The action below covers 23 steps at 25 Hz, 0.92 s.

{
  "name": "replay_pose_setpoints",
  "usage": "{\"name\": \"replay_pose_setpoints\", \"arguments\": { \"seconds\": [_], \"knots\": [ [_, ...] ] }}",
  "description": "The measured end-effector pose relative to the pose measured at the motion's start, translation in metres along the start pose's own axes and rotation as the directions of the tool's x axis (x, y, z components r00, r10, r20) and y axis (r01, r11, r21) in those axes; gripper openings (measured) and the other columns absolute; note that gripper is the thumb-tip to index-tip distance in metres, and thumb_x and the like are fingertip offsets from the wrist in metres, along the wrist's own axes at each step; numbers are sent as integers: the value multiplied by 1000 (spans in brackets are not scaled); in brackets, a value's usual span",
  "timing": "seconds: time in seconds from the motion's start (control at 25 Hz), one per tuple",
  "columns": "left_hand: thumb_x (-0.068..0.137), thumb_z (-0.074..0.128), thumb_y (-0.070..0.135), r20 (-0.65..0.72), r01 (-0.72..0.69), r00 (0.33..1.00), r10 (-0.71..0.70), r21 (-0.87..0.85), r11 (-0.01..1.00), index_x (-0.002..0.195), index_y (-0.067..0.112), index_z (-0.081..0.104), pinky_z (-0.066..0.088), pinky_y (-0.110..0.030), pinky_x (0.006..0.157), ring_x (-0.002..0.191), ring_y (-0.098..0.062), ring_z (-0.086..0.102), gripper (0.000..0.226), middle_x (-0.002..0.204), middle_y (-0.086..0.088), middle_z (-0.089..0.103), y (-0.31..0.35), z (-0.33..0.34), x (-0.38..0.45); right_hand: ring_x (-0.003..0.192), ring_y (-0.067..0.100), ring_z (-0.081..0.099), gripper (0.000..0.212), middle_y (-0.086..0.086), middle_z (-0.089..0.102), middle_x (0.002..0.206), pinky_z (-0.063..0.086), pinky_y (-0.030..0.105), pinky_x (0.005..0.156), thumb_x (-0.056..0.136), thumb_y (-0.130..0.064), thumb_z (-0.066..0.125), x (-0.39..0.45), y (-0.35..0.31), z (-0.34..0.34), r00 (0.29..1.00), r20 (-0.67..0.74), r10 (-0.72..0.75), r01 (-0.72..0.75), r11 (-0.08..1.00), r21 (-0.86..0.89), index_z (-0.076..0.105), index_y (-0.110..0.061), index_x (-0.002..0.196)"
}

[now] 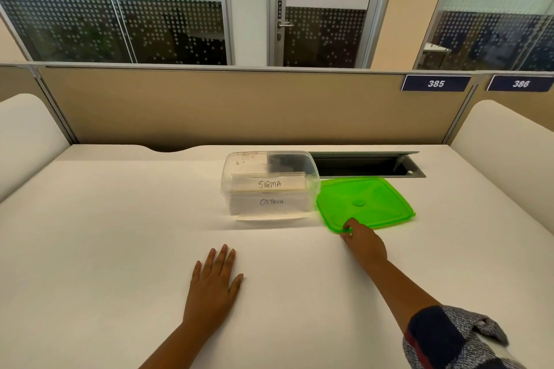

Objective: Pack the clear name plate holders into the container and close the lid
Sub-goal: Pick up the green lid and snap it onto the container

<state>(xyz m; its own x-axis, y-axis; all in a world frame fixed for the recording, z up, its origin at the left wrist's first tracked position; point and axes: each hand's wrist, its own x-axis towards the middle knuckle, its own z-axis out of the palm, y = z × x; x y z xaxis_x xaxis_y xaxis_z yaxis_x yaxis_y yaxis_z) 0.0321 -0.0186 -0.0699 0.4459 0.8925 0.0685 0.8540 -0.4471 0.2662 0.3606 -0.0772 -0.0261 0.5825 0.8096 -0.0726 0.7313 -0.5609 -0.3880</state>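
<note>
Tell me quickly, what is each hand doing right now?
Left hand: open, flat on the desk, holding nothing.
Right hand: fingers pinching the near edge of the green lid, which lies beside the container.

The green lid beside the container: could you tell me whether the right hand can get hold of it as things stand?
Probably yes: the right hand already touches the near edge of the green lid, which lies flat with nothing on it.

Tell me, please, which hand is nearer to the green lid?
Right. The right hand pinches the green lid's near corner; the left hand lies flat on the desk, well apart from it.
</note>
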Motion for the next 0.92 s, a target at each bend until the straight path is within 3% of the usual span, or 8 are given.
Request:
{"name": "replay_pose_setpoints", "arguments": {
  "seconds": [0.16,0.36,0.48,0.52,0.6,0.68,0.84,0.92],
  "knots": [
    [72,-9,61,28,4,1000,-5,12,1000,145,29,5,0,-36,117,145,-15,-2,81,157,8,2,2,-4,-4,94,32,60,21,17,65,99,46,36,75,89,-23,55,-16,8,-4,996,-23,-87,88,996,19,53,-11,106],
    [94,21,50,47,15,999,-15,-15,1000,145,32,7,1,-36,117,145,-14,-2,56,157,10,4,-2,-6,-12,90,24,64,24,1,67,101,48,33,70,94,-35,42,-52,24,-2,959,-90,-268,231,928,-292,51,-25,113],
    [95,26,46,62,21,998,-18,-40,999,145,33,10,2,-37,118,145,-14,-1,54,157,10,5,-2,-9,-13,86,24,66,30,0,69,99,50,33,67,92,-29,49,-77,31,-3,948,-77,-309,269,907,-323,53,-28,121],
    [95,28,45,73,30,997,-26,-59,998,145,33,12,2,-39,118,145,-15,0,53,157,9,5,1,-10,-14,73,24,68,33,2,71,88,51,31,57,84,-22,62,-87,30,-4,937,-89,-339,290,893,-343,60,-25,117],
    [95,32,42,96,32,995,-22,-109,994,143,36,18,3,-44,117,146,-19,1,51,158,8,3,8,-13,-15,40,21,61,47,3,66,56,40,22,32,49,-12,88,-106,22,-5,911,-85,-404,340,850,-403,74,-20,94],
    [94,39,41,96,-6,995,24,-176,984,141,41,22,6,-48,116,145,-23,3,50,158,6,-4,18,-17,-17,29,16,53,54,1,61,44,29,17,25,31,-16,93,-125,8,-3,908,-85,-409,337,837,-431,76,-24,81],
    [86,55,41,59,-227,965,256,-301,926,141,42,12,20,-42,117,145,-18,10,70,156,4,-10,44,-22,-27,39,13,60,34,0,65,51,24,21,35,55,-29,84,-152,-32,-2,893,3,-450,394,779,-487,68,-34,85],
    [84,59,38,17,-304,944,330,-349,886,140,40,13,22,-33,117,144,-14,13,73,156,5,-2,57,-23,-31,33,12,55,28,-3,60,43,16,20,38,54,-34,83,-157,-54,-6,875,-24,-484,421,784,-456,64,-33,75]
  ]
}}
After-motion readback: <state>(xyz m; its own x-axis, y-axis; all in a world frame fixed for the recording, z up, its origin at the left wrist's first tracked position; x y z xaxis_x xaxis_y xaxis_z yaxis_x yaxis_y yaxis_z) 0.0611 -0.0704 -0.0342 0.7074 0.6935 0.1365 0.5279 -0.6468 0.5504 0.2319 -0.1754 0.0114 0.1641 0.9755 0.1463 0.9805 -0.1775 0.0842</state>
